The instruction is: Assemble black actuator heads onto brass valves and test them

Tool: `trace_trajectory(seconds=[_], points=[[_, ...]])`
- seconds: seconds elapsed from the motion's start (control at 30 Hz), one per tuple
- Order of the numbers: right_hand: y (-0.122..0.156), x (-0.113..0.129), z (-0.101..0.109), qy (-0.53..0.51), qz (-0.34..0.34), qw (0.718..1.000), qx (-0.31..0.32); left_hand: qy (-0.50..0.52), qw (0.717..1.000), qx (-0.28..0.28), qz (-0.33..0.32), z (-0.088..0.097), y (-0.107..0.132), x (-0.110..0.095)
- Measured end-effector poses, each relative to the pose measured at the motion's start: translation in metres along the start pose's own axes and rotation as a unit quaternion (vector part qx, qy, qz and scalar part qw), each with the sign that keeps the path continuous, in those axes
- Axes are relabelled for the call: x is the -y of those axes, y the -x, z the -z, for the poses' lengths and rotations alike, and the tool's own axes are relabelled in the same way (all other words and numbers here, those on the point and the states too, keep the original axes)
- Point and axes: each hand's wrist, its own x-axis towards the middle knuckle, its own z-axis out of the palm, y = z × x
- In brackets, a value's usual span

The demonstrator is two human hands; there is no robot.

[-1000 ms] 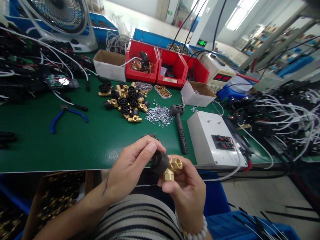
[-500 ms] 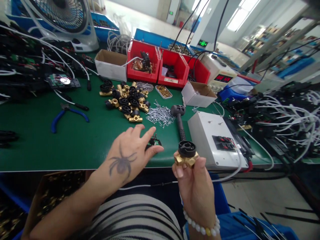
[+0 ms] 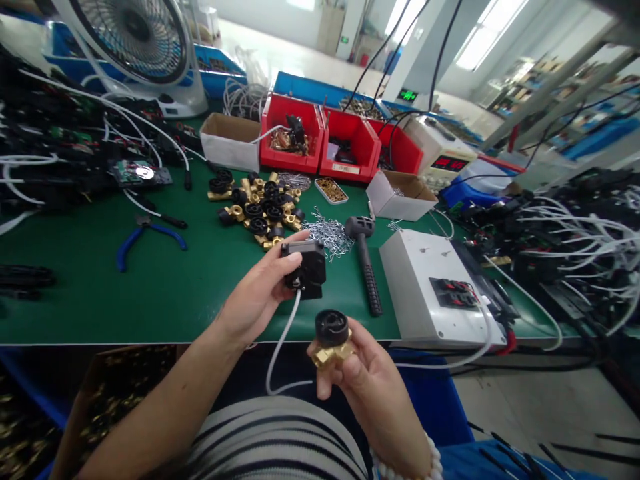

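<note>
My left hand (image 3: 265, 287) grips a black plastic housing (image 3: 311, 268) from its left side, thumb across the near face. A white cable (image 3: 276, 357) hangs from the housing and curves down over my lap. Lower and to the right, my right hand (image 3: 367, 373) holds a brass valve body (image 3: 327, 355) with a round black cap (image 3: 332, 327) facing up. The two parts are close together but apart. Behind them lie a pile of similar brass valves (image 3: 265, 207), a heap of wire clips (image 3: 330, 233) and a black-handled hammer (image 3: 367, 267).
Blue-handled pliers (image 3: 131, 243) lie on the green mat (image 3: 85, 293) at left. Red bins (image 3: 347, 163), white cardboard boxes (image 3: 230, 150) and a small tray of brass pieces (image 3: 331, 190) line the back. A grey-white control box (image 3: 425, 293) stands at right, near bundled white cables (image 3: 600, 233).
My left hand has picked up the black housing with its cable from the mat and turned over. My right hand has moved left and slightly down with the brass valve body.
</note>
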Motion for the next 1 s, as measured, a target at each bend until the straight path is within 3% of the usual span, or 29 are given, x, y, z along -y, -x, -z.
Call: trace_trajectory(seconds=[0.07,0.17,0.3,0.43,0.5,0.7,0.8,0.87,1.0], points=[[-0.001,-0.002,-0.003,-0.003,-0.019,1.000,0.009,0.055,0.998,0.009,-0.010,-0.007,0.005,0.000],[-0.002,-0.003,-0.008,0.009,-0.017,1.000,0.011,0.047,0.998,0.016,-0.050,-0.018,0.014,0.002],[-0.002,0.000,-0.011,0.042,0.045,0.998,-0.006,-0.107,0.979,0.006,-0.173,-0.022,0.025,0.003],[-0.004,0.006,-0.012,0.020,0.031,0.999,0.000,-0.211,0.940,0.012,-0.269,-0.021,0.031,0.001],[-0.005,0.007,-0.014,0.013,0.028,0.999,0.005,-0.236,0.929,0.025,-0.283,-0.020,0.033,-0.001],[-0.006,-0.003,-0.021,0.074,0.129,0.987,-0.061,-0.278,0.916,0.048,-0.287,-0.019,0.035,0.000],[-0.010,-0.002,-0.020,0.066,0.119,0.988,-0.066,-0.291,0.918,0.066,-0.262,-0.016,0.034,0.002],[-0.012,0.003,-0.018,0.056,0.112,0.988,-0.088,-0.353,0.897,0.071,-0.256,-0.012,0.034,0.002],[-0.014,0.009,-0.015,0.058,0.114,0.984,-0.127,-0.519,0.804,0.037,-0.288,-0.010,0.037,-0.001]])
